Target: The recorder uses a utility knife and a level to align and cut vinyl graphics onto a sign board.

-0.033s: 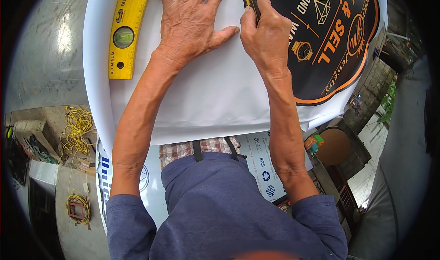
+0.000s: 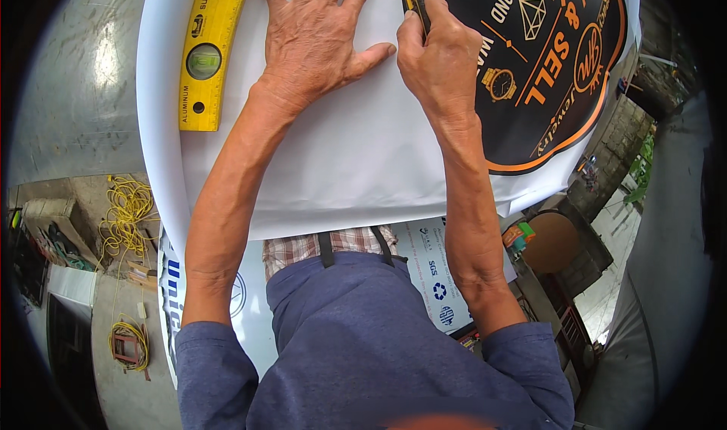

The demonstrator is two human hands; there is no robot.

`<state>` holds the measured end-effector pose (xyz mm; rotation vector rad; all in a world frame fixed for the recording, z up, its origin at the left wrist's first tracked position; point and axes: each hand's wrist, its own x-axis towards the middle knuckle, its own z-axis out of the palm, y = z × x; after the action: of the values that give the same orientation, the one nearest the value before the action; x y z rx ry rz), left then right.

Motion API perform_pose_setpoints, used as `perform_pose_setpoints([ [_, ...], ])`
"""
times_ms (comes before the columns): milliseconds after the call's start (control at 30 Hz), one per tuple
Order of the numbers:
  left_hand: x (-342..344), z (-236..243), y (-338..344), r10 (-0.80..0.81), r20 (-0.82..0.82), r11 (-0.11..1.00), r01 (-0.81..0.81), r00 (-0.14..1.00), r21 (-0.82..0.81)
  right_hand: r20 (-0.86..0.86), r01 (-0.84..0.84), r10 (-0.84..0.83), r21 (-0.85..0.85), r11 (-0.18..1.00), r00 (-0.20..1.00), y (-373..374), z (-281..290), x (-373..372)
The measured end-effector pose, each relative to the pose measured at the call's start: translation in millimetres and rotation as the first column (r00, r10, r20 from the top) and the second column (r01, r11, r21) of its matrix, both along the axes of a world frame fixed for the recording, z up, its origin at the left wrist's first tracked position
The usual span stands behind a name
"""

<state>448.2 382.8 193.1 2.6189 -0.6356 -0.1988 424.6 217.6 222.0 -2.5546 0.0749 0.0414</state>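
A large white sheet [image 2: 341, 165] lies spread in front of me, its left edge curling up. My left hand [image 2: 314, 47] presses flat on it, fingers spread and thumb pointing right; the fingertips are cut off by the top edge. To the right, my right hand [image 2: 439, 59] grips a yellow-and-black utility knife [image 2: 416, 2], whose tip lies out of view. Just right of that hand is a black printed panel [image 2: 530, 74] with orange and white lettering, a watch and a diamond drawing. A yellow spirit level [image 2: 214, 32] rests on the sheet left of my left hand.
Under the sheet, a pale board [image 2: 428, 275] with blue printing reaches my waist. A grey metal surface [image 2: 83, 89] stands at far left. Yellow cord [image 2: 125, 214] lies tangled on the floor, with a cord-wound frame [image 2: 130, 347] nearer. A brown round piece [image 2: 554, 242] is at right.
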Motion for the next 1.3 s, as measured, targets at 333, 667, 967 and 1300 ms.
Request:
perform_pose_setpoints([
  [333,-1,-3,-1,0.005,0.004,1.0,-0.005,1.0,-0.011,0.007,-0.003,0.003,-0.003,1.0,1.0,0,4,-4],
  [667,-1,-4,-1,0.011,0.014,1.0,-0.011,1.0,0.0,-0.028,-0.047,0.046,-0.02,0.999,0.999,-2,8,-6],
  [967,-2,-5,-1,0.01,0.027,1.0,-0.01,1.0,0.013,-0.015,-0.053,0.052,-0.013,0.999,0.999,-3,7,-8],
  [1300,-2,-5,0,0.006,0.048,0.999,-0.008,0.999,0.043,-0.013,-0.051,0.051,-0.01,0.999,0.999,-2,8,-11],
])
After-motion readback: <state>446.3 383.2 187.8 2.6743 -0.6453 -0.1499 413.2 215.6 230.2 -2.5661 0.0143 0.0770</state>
